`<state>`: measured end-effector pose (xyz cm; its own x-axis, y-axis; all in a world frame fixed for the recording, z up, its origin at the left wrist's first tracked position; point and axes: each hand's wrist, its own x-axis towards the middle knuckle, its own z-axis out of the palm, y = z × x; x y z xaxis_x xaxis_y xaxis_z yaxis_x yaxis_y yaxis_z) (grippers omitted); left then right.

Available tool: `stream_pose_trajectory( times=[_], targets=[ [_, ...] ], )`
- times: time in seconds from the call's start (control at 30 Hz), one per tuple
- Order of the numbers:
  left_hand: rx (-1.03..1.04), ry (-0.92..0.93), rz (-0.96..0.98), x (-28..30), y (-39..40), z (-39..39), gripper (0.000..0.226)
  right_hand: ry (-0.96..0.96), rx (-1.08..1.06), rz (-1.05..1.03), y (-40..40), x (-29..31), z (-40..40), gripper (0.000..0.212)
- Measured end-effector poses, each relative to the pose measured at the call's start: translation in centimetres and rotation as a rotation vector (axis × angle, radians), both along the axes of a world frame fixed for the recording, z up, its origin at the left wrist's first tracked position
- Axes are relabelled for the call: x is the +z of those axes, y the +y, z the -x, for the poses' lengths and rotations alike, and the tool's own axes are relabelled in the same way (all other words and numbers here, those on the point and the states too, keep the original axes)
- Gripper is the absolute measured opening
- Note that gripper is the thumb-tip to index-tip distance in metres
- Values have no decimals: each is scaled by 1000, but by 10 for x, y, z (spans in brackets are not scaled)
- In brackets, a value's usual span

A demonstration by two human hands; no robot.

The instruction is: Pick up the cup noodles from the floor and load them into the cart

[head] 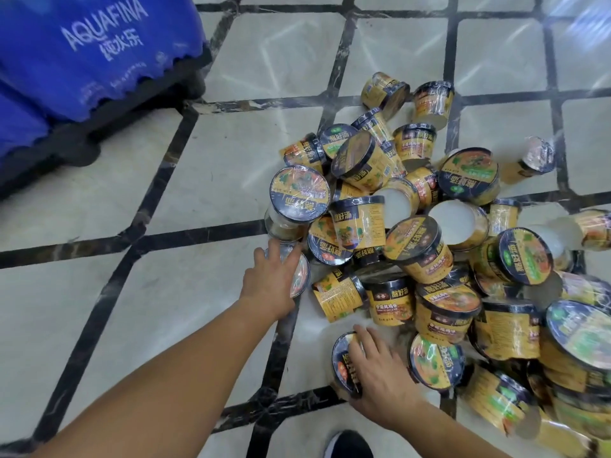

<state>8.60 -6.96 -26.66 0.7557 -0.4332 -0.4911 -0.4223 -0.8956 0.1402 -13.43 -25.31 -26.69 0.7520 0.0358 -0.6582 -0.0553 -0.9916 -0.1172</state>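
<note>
The floor (231, 166) is laid with pale, polished stone-like tiles, glossy enough that light is mirrored in streaks, and is crossed by dark, veined, equally shiny bands. The cups (420, 246) are wrapped in clear, crinkled plastic film, on which highlights are caught; beneath it, printed yellow and dark paper-like sleeves are seen. Lids (299, 190) are flat, printed and glossy under the film, while upturned bases (458, 223) appear plain white and matt. The blue packs (82, 51) are covered in smooth, slightly sheened plastic wrap. The dark shoe (350, 446) looks matt.
</note>
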Motion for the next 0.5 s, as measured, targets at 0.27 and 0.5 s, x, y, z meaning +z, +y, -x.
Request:
stream_pose_trajectory(
  times=[0.27,0.5],
  targets=[
    [224,45,121,112,70,-13,106,-118,-23,-50,4,92,-56,93],
    [533,23,395,368,147,41,99,-170,-82,-48,56,301,-145,111]
  ],
)
